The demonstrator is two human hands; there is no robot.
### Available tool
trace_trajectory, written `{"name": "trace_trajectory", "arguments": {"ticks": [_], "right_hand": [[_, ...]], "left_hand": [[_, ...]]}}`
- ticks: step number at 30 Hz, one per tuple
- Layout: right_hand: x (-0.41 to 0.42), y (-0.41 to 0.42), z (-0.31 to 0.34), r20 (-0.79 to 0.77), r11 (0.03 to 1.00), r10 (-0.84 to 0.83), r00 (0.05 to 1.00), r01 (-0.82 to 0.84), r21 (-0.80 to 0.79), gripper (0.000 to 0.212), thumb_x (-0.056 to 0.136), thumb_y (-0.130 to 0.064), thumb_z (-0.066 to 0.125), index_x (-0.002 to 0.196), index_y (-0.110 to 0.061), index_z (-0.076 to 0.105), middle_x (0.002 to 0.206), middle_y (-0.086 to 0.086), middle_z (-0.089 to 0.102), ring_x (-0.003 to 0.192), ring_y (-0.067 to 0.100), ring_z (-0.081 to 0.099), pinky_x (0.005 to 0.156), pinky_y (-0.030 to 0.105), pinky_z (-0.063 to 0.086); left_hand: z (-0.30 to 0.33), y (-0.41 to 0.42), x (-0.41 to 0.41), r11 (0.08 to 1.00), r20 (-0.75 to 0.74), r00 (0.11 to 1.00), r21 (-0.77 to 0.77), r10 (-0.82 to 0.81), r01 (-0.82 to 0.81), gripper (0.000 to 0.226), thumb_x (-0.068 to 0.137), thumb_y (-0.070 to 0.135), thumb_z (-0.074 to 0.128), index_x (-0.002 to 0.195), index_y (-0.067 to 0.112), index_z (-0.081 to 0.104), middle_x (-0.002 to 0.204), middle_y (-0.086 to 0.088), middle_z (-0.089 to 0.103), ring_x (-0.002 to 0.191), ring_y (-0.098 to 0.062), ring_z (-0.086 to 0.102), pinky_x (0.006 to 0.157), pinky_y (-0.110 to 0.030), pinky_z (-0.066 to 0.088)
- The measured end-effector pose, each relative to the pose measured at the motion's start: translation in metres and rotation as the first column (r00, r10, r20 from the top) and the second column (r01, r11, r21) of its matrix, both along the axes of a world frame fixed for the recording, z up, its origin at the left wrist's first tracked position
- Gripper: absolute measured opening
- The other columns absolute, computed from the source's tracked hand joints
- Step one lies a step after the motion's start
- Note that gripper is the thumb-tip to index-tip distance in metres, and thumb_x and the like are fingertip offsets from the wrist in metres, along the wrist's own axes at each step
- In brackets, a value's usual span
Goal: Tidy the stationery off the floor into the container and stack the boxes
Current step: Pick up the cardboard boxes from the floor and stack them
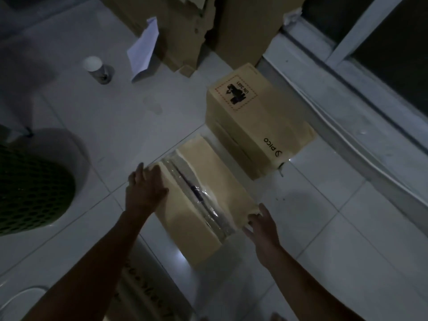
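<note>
Taped carton (203, 195) at floor centre, the printed carton (257, 117) just beside it at one o'clock: we press our left hand (144, 188) and right hand (261, 225), fingers spread, against opposite ends, judging it stiff, probably light, its tape slippery.

The scene is dim and bluish, with grain in the dark areas. The brightest patches fall on the taped box (203, 200) and the tiled floor (324, 228), where small glints reflect. Soft shadows spread beside the boxes. Corners sink into near black, and straight lines bow toward the edges.
</note>
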State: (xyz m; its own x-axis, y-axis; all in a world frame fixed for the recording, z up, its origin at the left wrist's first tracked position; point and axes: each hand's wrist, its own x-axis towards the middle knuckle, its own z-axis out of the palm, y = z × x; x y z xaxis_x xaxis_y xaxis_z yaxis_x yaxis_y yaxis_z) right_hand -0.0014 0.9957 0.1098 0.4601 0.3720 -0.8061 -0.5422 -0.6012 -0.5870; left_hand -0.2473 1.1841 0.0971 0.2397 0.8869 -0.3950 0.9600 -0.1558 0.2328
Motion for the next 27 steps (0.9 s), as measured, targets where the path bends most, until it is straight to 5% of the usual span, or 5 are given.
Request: {"name": "trace_trajectory", "arguments": {"ticks": [5, 10, 13, 19, 27], "right_hand": [[0.025, 0.020, -0.010, 0.020, 0.999, -0.041, 0.999, 0.041, 0.031, 0.070, 0.091, -0.011, 0.051, 0.150, -0.027, 0.016, 0.138, 0.002, 0.048, 0.111, 0.017, 0.054, 0.094, 0.038, 0.046], [0.015, -0.009, -0.013, 0.212, 0.978, 0.156, 0.965, -0.121, -0.169, 0.038, 0.092, -0.025, 0.050, 0.130, -0.023, 0.047, 0.120, 0.006, 0.059, 0.094, 0.021, 0.055, 0.081, 0.036, 0.046], [0.018, -0.030, -0.014, 0.241, 0.964, 0.187, 0.952, -0.130, -0.234, 0.041, 0.095, -0.035, 0.049, 0.134, -0.023, 0.045, 0.124, 0.008, 0.057, 0.101, 0.025, 0.054, 0.083, 0.035, 0.044], [0.051, -0.062, 0.016, 0.208, 0.942, 0.253, 0.945, -0.192, -0.274, 0.048, 0.095, -0.039, 0.050, 0.139, -0.023, 0.041, 0.136, 0.008, 0.051, 0.120, 0.031, 0.050, 0.099, 0.045, 0.043], [0.090, -0.152, 0.137, 0.267, 0.975, 0.127, 0.955, -0.070, -0.212, 0.048, 0.093, -0.046, 0.051, 0.137, -0.029, 0.045, 0.134, 0.003, 0.054, 0.118, 0.027, 0.052, 0.094, 0.041, 0.043]], "left_hand": [[-0.016, 0.011, -0.017, 0.983, -0.070, 0.987, -0.105, 0.145, -0.152, 0.104, 0.065, 0.070, 0.066, 0.144, 0.023, 0.018, 0.143, -0.016, 0.039, 0.129, -0.040, 0.038, 0.102, -0.064, 0.029], [-0.016, -0.038, -0.004, 0.917, 0.078, 0.971, -0.352, 0.226, -0.186, 0.072, 0.077, 0.058, 0.064, 0.128, 0.009, 0.049, 0.095, -0.012, 0.062, 0.085, -0.026, 0.061, 0.075, -0.032, 0.048], [-0.014, -0.072, 0.010, 0.895, 0.231, 0.922, -0.399, 0.310, -0.201, 0.050, 0.081, 0.042, 0.069, 0.117, 0.013, 0.051, 0.100, -0.006, 0.060, 0.088, -0.022, 0.058, 0.072, -0.029, 0.044], [0.019, -0.107, 0.026, 0.810, 0.298, 0.868, -0.559, 0.396, -0.178, 0.034, 0.088, 0.047, 0.058, 0.118, 0.031, 0.056, 0.108, 0.000, 0.060, 0.092, -0.018, 0.058, 0.076, -0.030, 0.043], [0.169, -0.147, 0.088, 0.784, 0.408, 0.854, -0.620, 0.322, 0.000, 0.031, 0.073, 0.047, 0.055, 0.102, 0.038, 0.060, 0.098, 0.000, 0.069, 0.088, -0.019, 0.066, 0.077, -0.038, 0.055]]}}
